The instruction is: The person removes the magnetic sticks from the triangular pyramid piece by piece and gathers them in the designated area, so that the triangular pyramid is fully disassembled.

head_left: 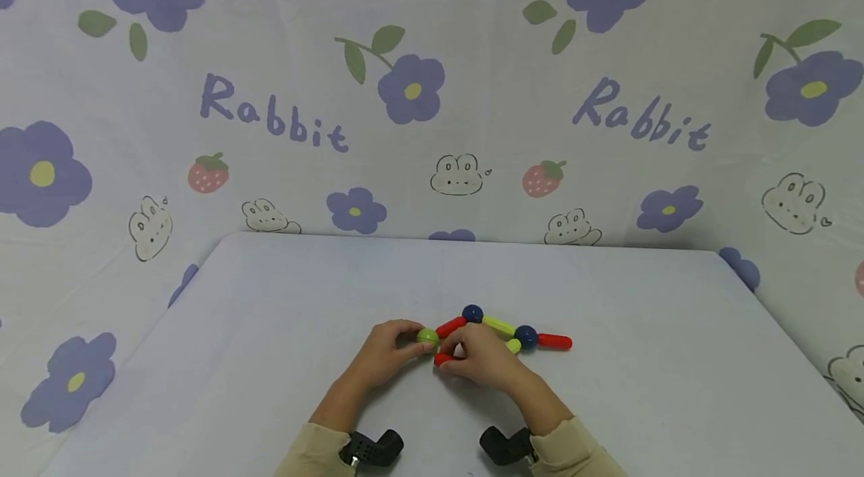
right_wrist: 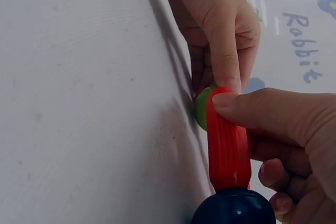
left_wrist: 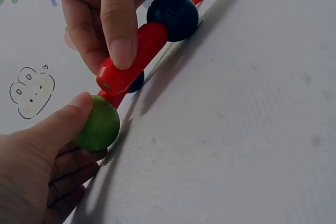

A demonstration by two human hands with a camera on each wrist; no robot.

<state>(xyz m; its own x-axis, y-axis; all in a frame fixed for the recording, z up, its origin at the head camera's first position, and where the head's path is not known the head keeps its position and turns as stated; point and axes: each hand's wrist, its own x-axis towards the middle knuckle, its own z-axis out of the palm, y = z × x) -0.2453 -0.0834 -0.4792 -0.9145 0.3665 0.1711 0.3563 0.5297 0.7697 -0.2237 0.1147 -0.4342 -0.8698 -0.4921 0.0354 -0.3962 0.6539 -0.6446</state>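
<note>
My left hand (head_left: 388, 348) pinches a green ball (left_wrist: 98, 124) between thumb and fingers. A red magnetic rod (head_left: 450, 327) runs from that ball to a dark blue ball (head_left: 472, 313). From there a yellow rod (head_left: 498, 325) leads to another dark blue ball (head_left: 526, 337), with a red rod (head_left: 555, 342) pointing right. My right hand (head_left: 487, 358) grips a second red rod (right_wrist: 229, 140) by thumb and fingers, its free end close to the green ball. At that rod's other end sits a dark blue ball (right_wrist: 234, 209). A yellow rod tip (head_left: 514, 346) shows beside the right hand, which hides the rest.
The pieces lie on a white-covered table (head_left: 304, 297). Behind it hangs a cloth (head_left: 486, 117) printed with flowers, rabbits and strawberries. Each wrist carries a black camera mount, the left one (head_left: 373, 449) and the right one (head_left: 505, 447) both near the table's front.
</note>
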